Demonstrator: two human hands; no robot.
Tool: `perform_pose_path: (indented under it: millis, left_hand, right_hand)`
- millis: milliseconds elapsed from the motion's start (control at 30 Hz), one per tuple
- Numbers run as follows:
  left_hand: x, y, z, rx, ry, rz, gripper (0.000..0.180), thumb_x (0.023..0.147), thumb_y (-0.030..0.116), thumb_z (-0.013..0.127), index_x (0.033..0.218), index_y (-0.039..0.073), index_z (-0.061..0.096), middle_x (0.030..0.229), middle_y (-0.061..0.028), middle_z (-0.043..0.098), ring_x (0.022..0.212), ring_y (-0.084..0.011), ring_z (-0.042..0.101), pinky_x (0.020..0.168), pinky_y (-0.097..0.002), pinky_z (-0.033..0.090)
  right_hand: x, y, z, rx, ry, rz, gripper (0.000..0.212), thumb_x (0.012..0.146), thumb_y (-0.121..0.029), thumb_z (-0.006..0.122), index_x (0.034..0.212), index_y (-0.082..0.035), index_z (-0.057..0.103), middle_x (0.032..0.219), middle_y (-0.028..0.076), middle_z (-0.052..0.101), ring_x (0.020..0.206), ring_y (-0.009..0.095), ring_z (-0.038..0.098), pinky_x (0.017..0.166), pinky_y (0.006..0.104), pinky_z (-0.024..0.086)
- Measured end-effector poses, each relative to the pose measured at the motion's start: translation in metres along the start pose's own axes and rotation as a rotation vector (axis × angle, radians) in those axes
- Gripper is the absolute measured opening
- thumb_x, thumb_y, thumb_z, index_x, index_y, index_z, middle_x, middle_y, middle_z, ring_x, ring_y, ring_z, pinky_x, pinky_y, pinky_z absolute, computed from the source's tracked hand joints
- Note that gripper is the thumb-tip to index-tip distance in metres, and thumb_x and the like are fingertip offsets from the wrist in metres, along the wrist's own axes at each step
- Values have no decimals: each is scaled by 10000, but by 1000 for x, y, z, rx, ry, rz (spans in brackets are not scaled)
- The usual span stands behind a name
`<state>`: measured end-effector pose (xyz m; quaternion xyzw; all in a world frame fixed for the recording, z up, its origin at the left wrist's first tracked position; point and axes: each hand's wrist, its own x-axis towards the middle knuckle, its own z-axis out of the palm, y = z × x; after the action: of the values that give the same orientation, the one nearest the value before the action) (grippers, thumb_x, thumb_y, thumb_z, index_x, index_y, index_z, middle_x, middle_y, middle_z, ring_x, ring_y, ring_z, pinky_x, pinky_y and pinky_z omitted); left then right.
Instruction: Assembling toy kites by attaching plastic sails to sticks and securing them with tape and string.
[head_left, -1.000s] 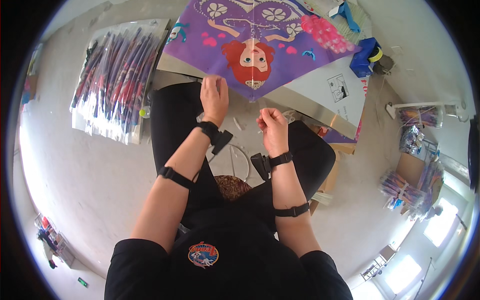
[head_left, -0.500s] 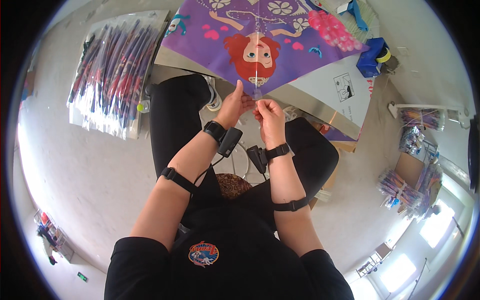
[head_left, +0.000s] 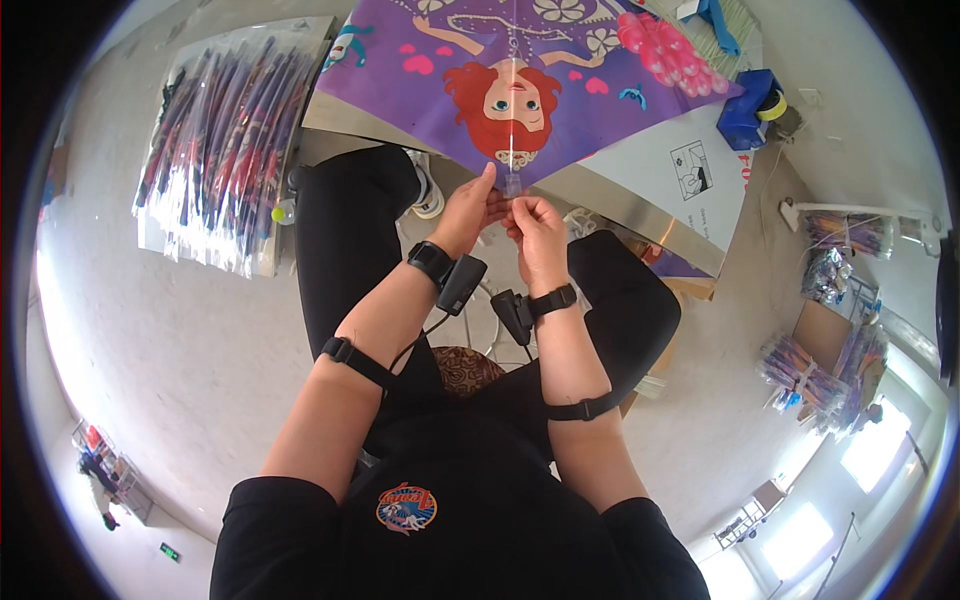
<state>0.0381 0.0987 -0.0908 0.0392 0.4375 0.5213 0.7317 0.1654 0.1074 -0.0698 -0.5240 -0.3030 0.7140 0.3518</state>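
Note:
A purple kite [head_left: 430, 115] printed with a red-haired cartoon figure lies over the table edge, its pointed tip toward me. Down its middle runs a thin pale rod, and a small clear tab [head_left: 513, 184] sits at the tip. My left hand [head_left: 467, 215] is just left of that tab, thumb raised apart and fingers reaching under the tip. Pressed together right below the tab are the thumb and fingers of my right hand [head_left: 538, 228]; what they pinch is too small to make out.
At left, several long clear-wrapped packs [head_left: 225, 150] lie on a pale board. A blue tape dispenser [head_left: 745, 110] with yellow tape stands at the table's right, beside a white printed sheet [head_left: 690, 215]. Bundled packs [head_left: 800, 370] rest farther right. A small bottle [head_left: 284, 212] is by my left knee.
The kite has shifted slightly left and toward me. My left hand has risen a little closer to the tab; my right hand stays pinched just below the tip.

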Motion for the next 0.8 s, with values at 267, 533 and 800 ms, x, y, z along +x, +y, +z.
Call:
perform_pose_path:
  millis: [267,533,800]
  left_hand:
    - [2,2,2,16,17,-8,448,956,416,481,1098,-1,563,1020,-124,667,864,-164,641,796,-275,500]
    - [5,3,2,87,13,-26,405,955,374,498,1138,19,568,1055,-116,662,925,-165,638,831,-289,490]
    - [9,-1,2,78,38,-21,297,926,264,579,1086,14,587,995,-108,678,878,-155,654,812,-281,507]
  right_hand:
    - [-1,4,0,0,30,38,128,905,-161,604,873,-37,605,755,9,602,654,83,555,590,212,417]
    - [-2,8,-3,26,24,72,126,902,-177,616,910,-51,610,770,10,596,676,103,560,613,220,421]
    - [0,10,-4,33,31,101,133,899,-177,620,924,-47,609,773,20,601,679,119,567,616,235,423]
